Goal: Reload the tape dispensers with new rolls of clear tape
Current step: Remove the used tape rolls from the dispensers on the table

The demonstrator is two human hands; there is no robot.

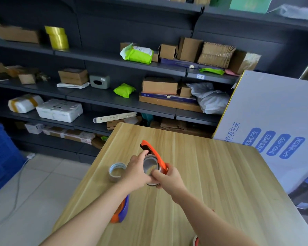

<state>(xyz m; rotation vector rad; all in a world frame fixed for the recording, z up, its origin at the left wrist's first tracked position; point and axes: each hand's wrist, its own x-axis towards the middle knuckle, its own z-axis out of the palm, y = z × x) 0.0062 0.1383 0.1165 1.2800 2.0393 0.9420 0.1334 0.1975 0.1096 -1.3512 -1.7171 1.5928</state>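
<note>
Over the wooden table (212, 174) I hold an orange tape dispenser (150, 148) with a roll of clear tape (150, 166) sitting in it. My left hand (136, 172) grips the roll's left side, its forefinger stretched up to the dispenser's black front part. My right hand (167, 178) curls round the roll's lower edge and the dispenser's orange handle end. A second clear tape roll (116, 172) stands on the table just left of my left hand. A second dispenser (122, 209), orange and blue, lies under my left forearm, partly hidden.
Dark shelves (114, 102) with cardboard boxes, parcels and yellow tape rolls (58, 37) stand behind the table. A large white printed board (274, 121) leans at the table's right. A blue crate (2, 153) sits on the floor at the left. A red-white object (195, 241) shows at the bottom edge.
</note>
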